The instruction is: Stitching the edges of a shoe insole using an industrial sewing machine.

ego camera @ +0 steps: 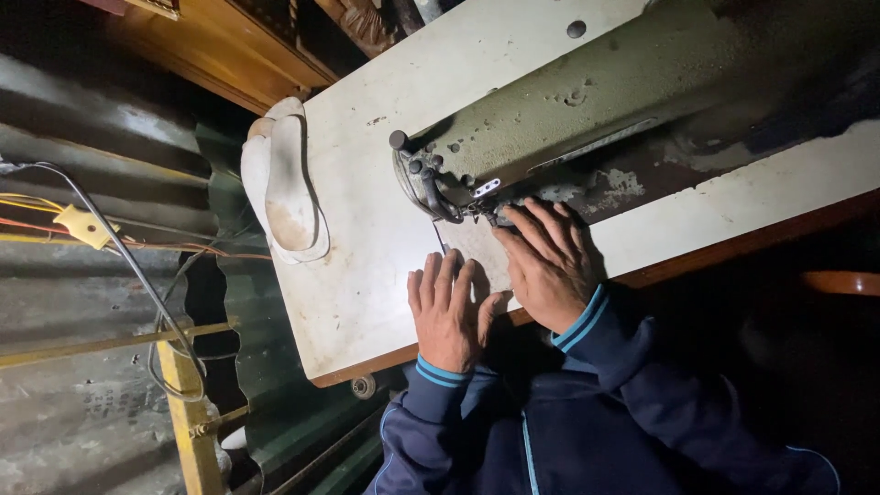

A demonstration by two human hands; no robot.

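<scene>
1. landmark: the green sewing machine (587,101), lying across a white table (367,275). everything below is placed relative to it.
2. left hand (447,312) rests flat just off the needle end of the machine, palm down, fingers spread and pointing at the head. not gripping anything, just pressing.
3. right hand (548,261) sits right beside the needle area, fingertips touching or nearly touching the presser foot zone. also flat with fingers extended, no pinch visible.
4. under both hands lies a pale flat piece of material (477,257), reaching up to the needle. both palms hold it flat, likely so it stays flush on the machine bed; the right hand is closest, likely for steering.
5. exact fingertip contact at the needle is too dark to tell.
6. pale shoe soles (286,183), stacked, sit on the table well apart from the head, on its far side from the hands, out of the sewing path.
7. beyond the table edge on that side: corrugated metal wall (82,165), loose cables (137,275), a yellow frame (183,403).
8. dark blue sleeves (587,321) with light blue cuff stripes come in from the near side of the table.
</scene>
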